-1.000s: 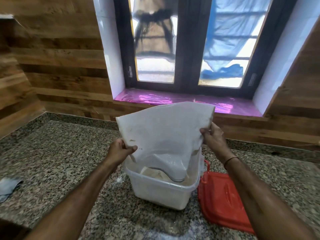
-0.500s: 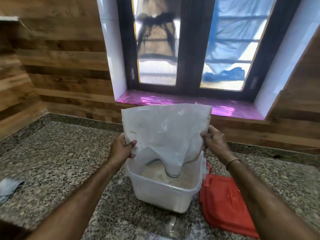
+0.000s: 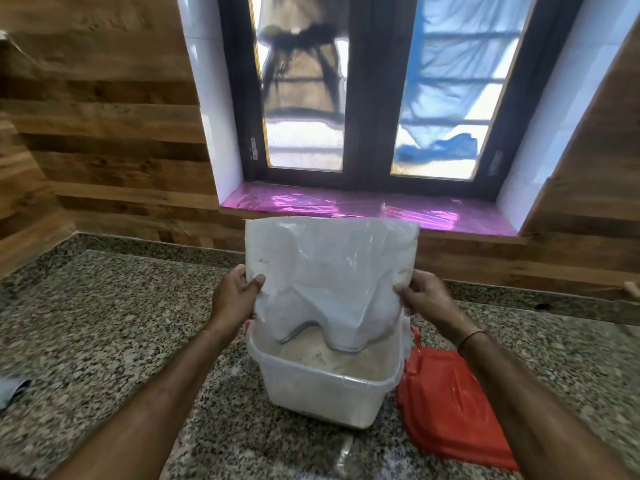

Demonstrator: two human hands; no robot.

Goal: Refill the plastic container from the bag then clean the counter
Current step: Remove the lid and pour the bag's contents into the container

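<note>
A translucent white plastic bag [image 3: 330,271] hangs upside down over a clear plastic container [image 3: 325,396] on the granite counter. My left hand [image 3: 235,299] grips the bag's left edge and my right hand [image 3: 424,296] grips its right edge. The bag's open mouth dips into the container, which holds pale flour-like powder [image 3: 325,358]. The bag looks nearly flat, with a little powder clinging inside.
A red lid [image 3: 450,403] lies on the counter right of the container. A grey cloth [image 3: 10,391] shows at the far left edge. Wood-panelled walls and a window with a pink sill [image 3: 363,206] stand behind the granite counter [image 3: 104,323].
Both hands have lifted the bag a little and squared it upright. More powder lies in the container and the bag has emptied further.
</note>
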